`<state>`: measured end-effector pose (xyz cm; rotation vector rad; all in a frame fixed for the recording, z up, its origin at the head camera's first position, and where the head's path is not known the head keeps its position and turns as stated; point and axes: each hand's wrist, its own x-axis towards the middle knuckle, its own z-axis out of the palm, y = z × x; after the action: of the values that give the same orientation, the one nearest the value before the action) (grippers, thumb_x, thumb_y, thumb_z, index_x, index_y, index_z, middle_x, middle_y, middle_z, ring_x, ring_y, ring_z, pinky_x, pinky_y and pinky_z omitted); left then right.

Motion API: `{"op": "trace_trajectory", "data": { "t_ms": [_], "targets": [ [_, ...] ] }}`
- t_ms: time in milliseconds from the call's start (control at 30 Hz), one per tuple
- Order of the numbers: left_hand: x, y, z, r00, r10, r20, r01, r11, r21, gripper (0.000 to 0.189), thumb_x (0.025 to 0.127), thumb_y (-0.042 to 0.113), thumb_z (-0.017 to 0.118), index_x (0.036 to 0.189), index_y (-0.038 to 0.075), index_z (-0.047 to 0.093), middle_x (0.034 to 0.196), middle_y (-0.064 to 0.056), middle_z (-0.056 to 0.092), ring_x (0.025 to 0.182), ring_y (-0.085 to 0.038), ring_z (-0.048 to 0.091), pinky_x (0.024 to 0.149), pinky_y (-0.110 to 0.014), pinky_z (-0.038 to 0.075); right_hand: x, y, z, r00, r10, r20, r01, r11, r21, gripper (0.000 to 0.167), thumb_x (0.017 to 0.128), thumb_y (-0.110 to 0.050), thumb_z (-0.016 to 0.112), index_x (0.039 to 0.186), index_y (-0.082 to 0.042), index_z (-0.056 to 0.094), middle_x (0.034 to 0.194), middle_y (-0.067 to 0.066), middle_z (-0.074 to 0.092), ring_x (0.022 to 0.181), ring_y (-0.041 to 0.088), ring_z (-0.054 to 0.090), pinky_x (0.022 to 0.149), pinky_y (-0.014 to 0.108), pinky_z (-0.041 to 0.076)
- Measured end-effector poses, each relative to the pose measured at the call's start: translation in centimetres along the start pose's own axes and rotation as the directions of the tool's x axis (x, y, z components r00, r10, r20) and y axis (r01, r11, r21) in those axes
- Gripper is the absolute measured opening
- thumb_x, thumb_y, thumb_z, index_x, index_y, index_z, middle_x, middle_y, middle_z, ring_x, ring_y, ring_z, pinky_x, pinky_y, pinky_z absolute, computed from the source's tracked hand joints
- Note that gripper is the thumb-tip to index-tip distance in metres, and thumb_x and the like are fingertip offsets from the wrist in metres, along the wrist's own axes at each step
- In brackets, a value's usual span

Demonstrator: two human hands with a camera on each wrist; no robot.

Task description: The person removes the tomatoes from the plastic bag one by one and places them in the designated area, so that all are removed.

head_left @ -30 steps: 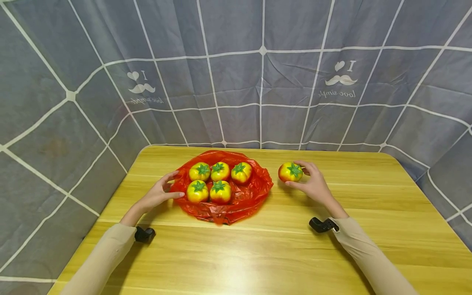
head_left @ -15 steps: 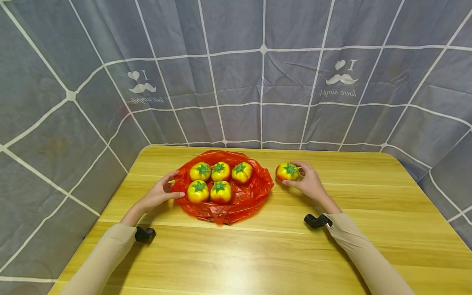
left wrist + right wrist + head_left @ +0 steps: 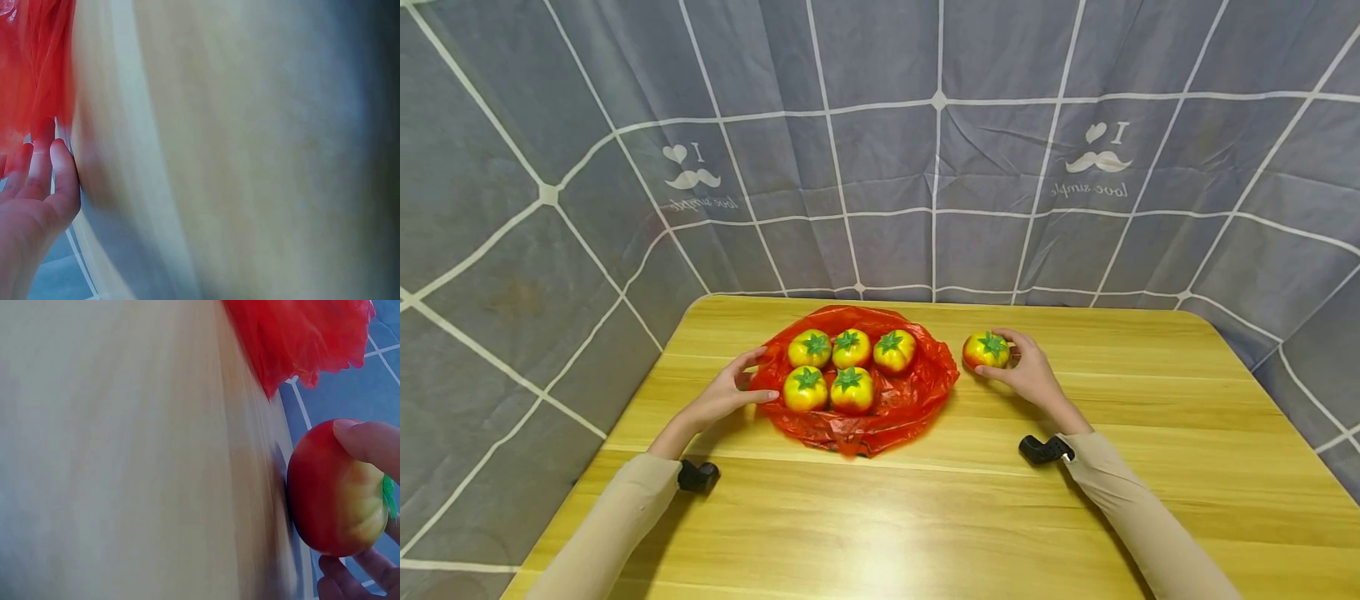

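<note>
On the table, a red plastic bag lies spread out, with several toy tomatoes resting in it in two rows. They are glossy yellow and red with green star-shaped leaf tops. At the bag's left edge, my left hand has thumb and fingers spread apart; its fingertips meet the red plastic in the left wrist view. To the right of the bag, my right hand grips one more toy tomato between thumb and fingers. The right wrist view shows that tomato's red side close over the wood.
The wooden table has rounded far corners. Grey curtains with white grid lines hang behind it and at both sides. A black wrist mount sits at the right cuff, another black mount at the left.
My right hand has shifted a little to the left with the toy tomato, closer to the bag. The left hand and the bag stay in place.
</note>
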<state>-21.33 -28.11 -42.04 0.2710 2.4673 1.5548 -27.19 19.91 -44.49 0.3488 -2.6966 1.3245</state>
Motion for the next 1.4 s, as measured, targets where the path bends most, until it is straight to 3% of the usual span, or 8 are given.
{"op": "trace_trajectory", "data": {
  "t_ms": [133, 367, 567, 667, 1000, 1300, 1400],
  "targets": [
    [0.1, 0.0, 0.0, 1.0, -0.001, 0.002, 0.001, 1.0, 0.0, 0.083, 0.086, 0.016, 0.07, 0.15, -0.001, 0.019, 0.147, -0.029, 0.03, 0.126, -0.047, 0.045, 0.098, -0.034, 0.044, 0.0, 0.2, 0.0, 1.0, -0.009, -0.007, 0.009, 1.0, 0.015, 0.074, 0.075, -0.016, 0.082, 0.137, 0.003, 0.046, 0.134, 0.027, 0.049, 0.106, 0.042, 0.056, 0.093, 0.052, 0.047],
    [0.0, -0.1, -0.1, 1.0, -0.001, -0.002, 0.001, 1.0, 0.0, 0.082, 0.086, 0.016, 0.069, 0.15, -0.001, 0.02, 0.148, -0.028, 0.03, 0.126, -0.047, 0.044, 0.102, -0.044, 0.041, 0.2, 0.1, -0.1, 1.0, -0.012, 0.012, 0.012, 1.0, 0.026, 0.075, 0.075, -0.016, 0.081, 0.137, 0.002, 0.045, 0.134, 0.026, 0.048, 0.109, 0.044, 0.056, 0.096, 0.053, 0.047],
    [0.1, -0.1, -0.1, 1.0, 0.007, -0.003, -0.007, 1.0, -0.003, 0.081, 0.087, 0.015, 0.068, 0.15, -0.001, 0.02, 0.148, -0.028, 0.03, 0.126, -0.046, 0.044, 0.093, -0.022, 0.043, 0.2, -0.4, -0.7, 1.0, 0.002, 0.023, -0.002, 1.0, 0.025, 0.076, 0.075, -0.018, 0.081, 0.139, 0.0, 0.044, 0.137, 0.026, 0.047, 0.113, 0.045, 0.054, 0.096, 0.055, 0.046],
    [0.1, 0.0, -0.1, 1.0, 0.016, 0.003, -0.016, 1.0, -0.009, 0.081, 0.087, 0.015, 0.068, 0.15, -0.001, 0.02, 0.148, -0.028, 0.03, 0.126, -0.046, 0.043, 0.09, -0.017, 0.042, 0.1, -0.7, -0.9, 1.0, -0.002, 0.018, 0.001, 1.0, 0.026, 0.076, 0.074, -0.017, 0.081, 0.139, 0.0, 0.044, 0.136, 0.027, 0.047, 0.114, 0.046, 0.053, 0.096, 0.056, 0.045],
    [0.1, -0.2, -0.2, 1.0, 0.009, -0.003, -0.009, 1.0, 0.002, 0.082, 0.087, 0.015, 0.068, 0.15, -0.001, 0.019, 0.147, -0.028, 0.031, 0.126, -0.047, 0.044, 0.1, -0.036, 0.042, 0.2, -1.5, -1.7, 0.999, -0.031, -0.006, 0.032, 0.999, 0.036, 0.075, 0.075, -0.013, 0.081, 0.138, 0.001, 0.043, 0.138, 0.029, 0.045, 0.12, 0.045, 0.048, 0.103, 0.056, 0.039],
    [0.0, -0.1, -0.1, 1.0, 0.013, 0.0, -0.013, 1.0, -0.026, 0.083, 0.086, 0.015, 0.07, 0.15, 0.0, 0.019, 0.147, -0.029, 0.031, 0.126, -0.047, 0.044, 0.095, -0.028, 0.042, -0.1, -3.0, -2.0, 0.992, -0.099, -0.084, 0.104, 0.993, 0.064, 0.069, 0.075, -0.008, 0.08, 0.134, 0.004, 0.047, 0.135, 0.026, 0.048, 0.12, 0.046, 0.048, 0.104, 0.055, 0.038],
    [0.0, -0.1, -0.1, 1.0, 0.013, 0.002, -0.013, 1.0, -0.026, 0.083, 0.086, 0.014, 0.07, 0.15, 0.0, 0.02, 0.148, -0.028, 0.03, 0.126, -0.047, 0.044, 0.099, -0.035, 0.042, -0.3, -3.9, -1.9, 0.986, -0.125, -0.111, 0.133, 0.988, 0.073, 0.068, 0.074, -0.007, 0.081, 0.133, 0.003, 0.049, 0.133, 0.025, 0.05, 0.118, 0.044, 0.049, 0.103, 0.055, 0.039]
  ]
}}
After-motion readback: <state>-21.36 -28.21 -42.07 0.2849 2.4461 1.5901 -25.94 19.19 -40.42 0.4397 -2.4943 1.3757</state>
